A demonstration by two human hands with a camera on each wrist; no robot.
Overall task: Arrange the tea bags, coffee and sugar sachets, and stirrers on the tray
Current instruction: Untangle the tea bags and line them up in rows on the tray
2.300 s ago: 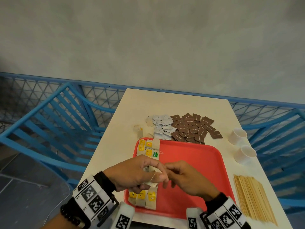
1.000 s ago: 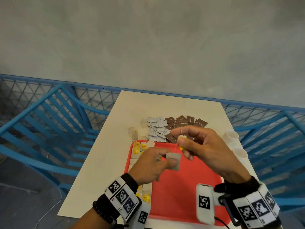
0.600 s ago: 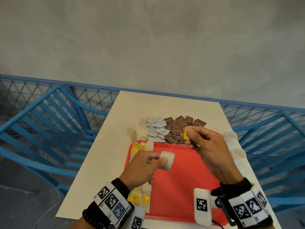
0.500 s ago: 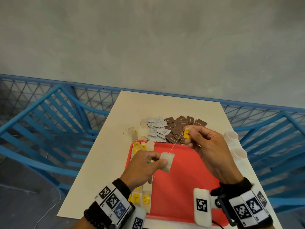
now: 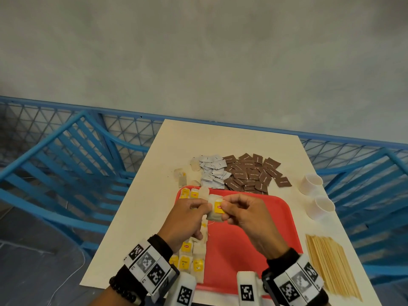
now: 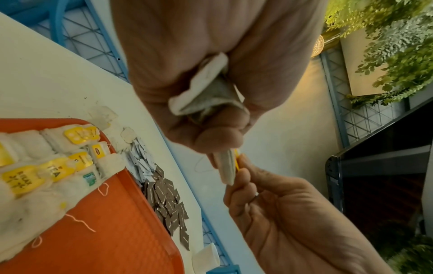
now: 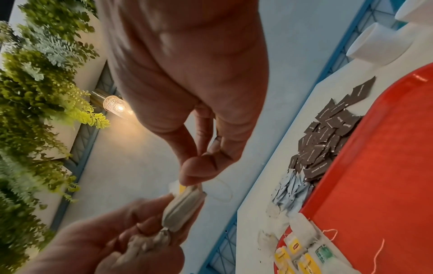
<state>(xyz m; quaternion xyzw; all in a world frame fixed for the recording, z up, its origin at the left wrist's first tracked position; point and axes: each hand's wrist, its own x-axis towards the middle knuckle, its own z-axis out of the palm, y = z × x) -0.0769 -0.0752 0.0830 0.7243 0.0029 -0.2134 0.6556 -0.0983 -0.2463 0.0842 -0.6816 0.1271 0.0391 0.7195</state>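
Tea bag in your hands: tea bag (image 5: 214, 210) is held above the far-left part of the red tray (image 5: 254, 244), between your two hands.
Your left hand: your left hand (image 5: 186, 217) has its fingers curled around the bag's body, and the left wrist view shows more crumpled tea-bag paper (image 6: 206, 87) bunched in the palm.
Your right hand: your right hand (image 5: 247, 214) pinches the yellow tag (image 5: 218, 209) flat against the bag with thumb and forefinger.
String: a thin loop of string (image 7: 222, 191) hangs loose beside the pinch.
Tea bags on the tray: rows of tea bags with yellow tags (image 5: 189, 259) lie along your tray's left edge, one with a green tag (image 6: 90, 178).
Sugar sachets: a pile of white sachets (image 5: 213, 173) sits on the table (image 5: 154, 195) just beyond the tray.
Coffee sachets: brown sachets (image 5: 251, 175) are heaped right beside the white ones.
Loose tea bags: a few loose tea bags (image 5: 181, 176) lie left of the white pile.
Stirrers: wooden stirrers (image 5: 331, 263) lie on the table to your right of the tray.
Cups: two white paper cups (image 5: 315, 197) stand beyond the stirrers.
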